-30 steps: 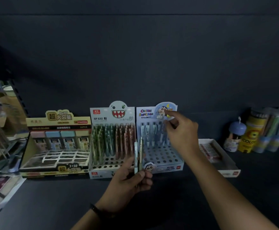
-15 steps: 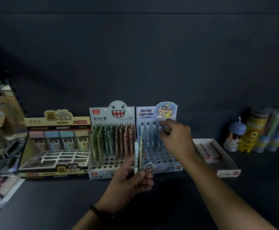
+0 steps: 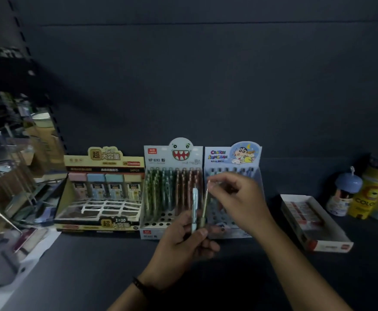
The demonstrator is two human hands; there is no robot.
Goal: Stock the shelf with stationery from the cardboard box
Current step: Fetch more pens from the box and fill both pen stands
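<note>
- Two pens stand upright at centre frame: a pale pen (image 3: 193, 207) with a white and light-blue barrel, and just right of it an olive pen (image 3: 205, 203), thinner toward its top.
- The left hand (image 3: 183, 241), rising from the lower middle of the frame, has its grip closed round the lower ends of both pens, the thumb pressed across them.
- A dark band (image 3: 138, 285) circles the left wrist.
- The right hand (image 3: 239, 198) comes in from the lower right; its grip is narrow, thumb and forefinger pinching the top end of the olive pen, the other fingers curled.
- Behind the right hand stands a cartoon-boy display box (image 3: 230, 156) in white and blue, with a row of pens along its back and open holes in its tray; the hand hides much of it.
- Touching its left side is a monster-face display box (image 3: 172, 158), holding green pens on the left and reddish-brown ones on the right, its front holes unfilled.
- Further left sits a yellow refill box (image 3: 103, 162) with four pastel packs at the back and a white divider grid in front.
- All three stand in a row on the dark shelf (image 3: 93, 265).
- At right, a low white tray box (image 3: 318, 232) lies at an angle, holding flat reddish items.
- At the far right edge stand a blue-capped jar (image 3: 345, 194) and a yellow tube (image 3: 367, 194), touching.
- The left edge of the frame is blurred clutter.
</note>
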